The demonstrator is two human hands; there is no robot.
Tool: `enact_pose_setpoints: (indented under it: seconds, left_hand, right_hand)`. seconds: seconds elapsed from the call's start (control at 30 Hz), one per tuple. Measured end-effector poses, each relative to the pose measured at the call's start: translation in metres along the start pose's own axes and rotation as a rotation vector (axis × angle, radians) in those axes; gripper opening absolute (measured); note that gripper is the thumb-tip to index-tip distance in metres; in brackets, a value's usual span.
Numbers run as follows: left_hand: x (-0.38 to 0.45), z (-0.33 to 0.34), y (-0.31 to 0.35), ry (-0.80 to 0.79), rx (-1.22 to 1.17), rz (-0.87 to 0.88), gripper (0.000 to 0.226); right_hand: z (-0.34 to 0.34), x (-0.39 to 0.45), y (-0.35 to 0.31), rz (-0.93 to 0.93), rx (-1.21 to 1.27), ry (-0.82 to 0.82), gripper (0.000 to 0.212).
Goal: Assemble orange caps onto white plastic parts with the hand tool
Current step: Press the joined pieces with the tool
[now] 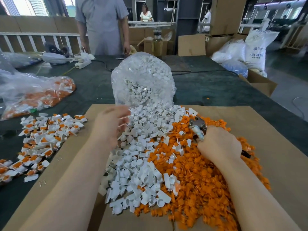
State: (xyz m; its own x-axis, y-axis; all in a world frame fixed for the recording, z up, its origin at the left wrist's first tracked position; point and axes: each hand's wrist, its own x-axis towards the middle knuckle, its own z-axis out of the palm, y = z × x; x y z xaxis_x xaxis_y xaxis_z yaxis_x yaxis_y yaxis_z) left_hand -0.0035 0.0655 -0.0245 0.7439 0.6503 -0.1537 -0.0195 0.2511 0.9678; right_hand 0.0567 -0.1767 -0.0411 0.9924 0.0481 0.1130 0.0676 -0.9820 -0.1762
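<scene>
Work surface was a flat cardboard sheet [260,124] on a dark green table [208,87], in a factory room with boxes and sacks stacked on the right. A person in grey [101,25] stood at the far edge. White parts [141,157] spilled from a clear bag [143,77] down the sheet's middle; orange caps [205,180] were heaped just right, touching them. Finished pieces [43,139] lay off the sheet's left edge. Bare cardboard showed at far right and near left. Left hand [111,125] was blurred over the white parts, fingers loosely spread. Right hand [218,144] gripped the hand tool [197,125], fingers curled round its handles.
</scene>
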Motion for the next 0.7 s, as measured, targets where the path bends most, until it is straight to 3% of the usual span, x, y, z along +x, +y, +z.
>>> enact_pose_setpoints:
  seconds: [0.07,0.13,0.27,0.57,0.7]
  left_hand:
    - [-0.007,0.01,-0.008,-0.148,0.523,0.181,0.009]
    - [-0.009,0.015,-0.021,-0.175,0.905,0.312,0.01]
    - [-0.007,0.022,-0.036,-0.093,1.268,0.433,0.024]
    - [-0.012,0.024,-0.037,-0.094,1.268,0.609,0.011]
    - [-0.022,0.033,-0.027,-0.097,0.737,0.455,0.017]
  right_hand:
    - [0.002,0.001,0.0,-0.015,-0.024,-0.005,0.024]
    - [0.004,0.003,0.0,-0.029,-0.036,0.014,0.025]
    - [0.007,0.005,0.003,-0.042,-0.006,0.043,0.024]
    - [0.005,0.006,0.003,-0.063,0.121,0.155,0.017]
    - [0.002,0.008,0.0,-0.142,0.293,0.226,0.021]
